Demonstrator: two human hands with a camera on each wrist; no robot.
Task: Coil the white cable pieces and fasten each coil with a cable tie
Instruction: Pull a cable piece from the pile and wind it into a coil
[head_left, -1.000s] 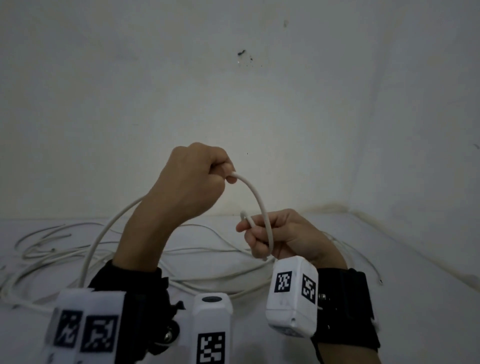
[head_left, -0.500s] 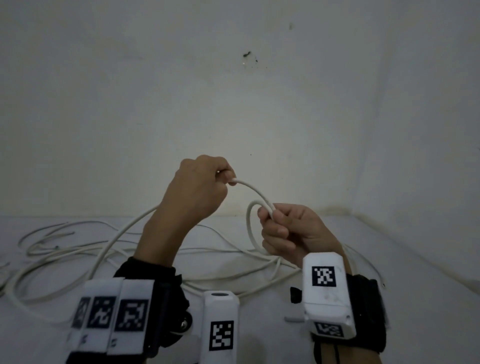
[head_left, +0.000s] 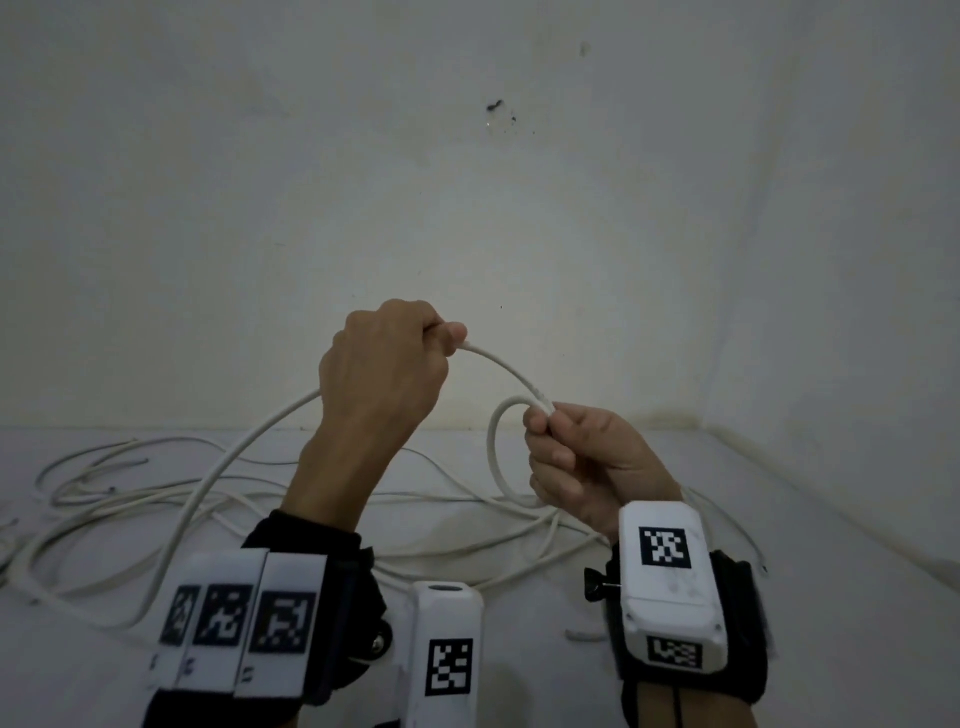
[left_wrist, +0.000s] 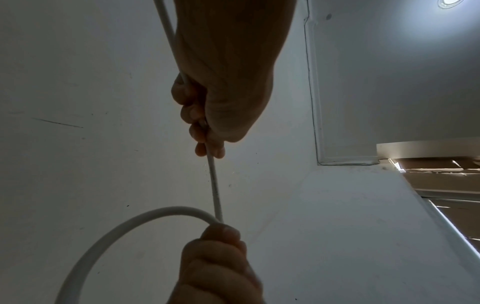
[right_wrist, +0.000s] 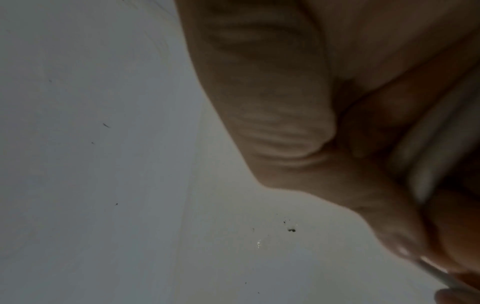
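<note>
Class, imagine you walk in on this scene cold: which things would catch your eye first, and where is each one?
First, the two raised hands in the middle: the left hand grips the white cable, and the right hand pinches it where it closes into a small loop. Next, the loose white cables sprawled over the pale surface behind the wrists. Last, a dark mark high on the bare wall.

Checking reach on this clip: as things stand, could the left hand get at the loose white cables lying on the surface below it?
Probably not right away. The left hand grips the white cable raised in the air, feeding the loop pinched by the right hand. The loose cables lie unobstructed below it, but it would have to let go first.
</note>
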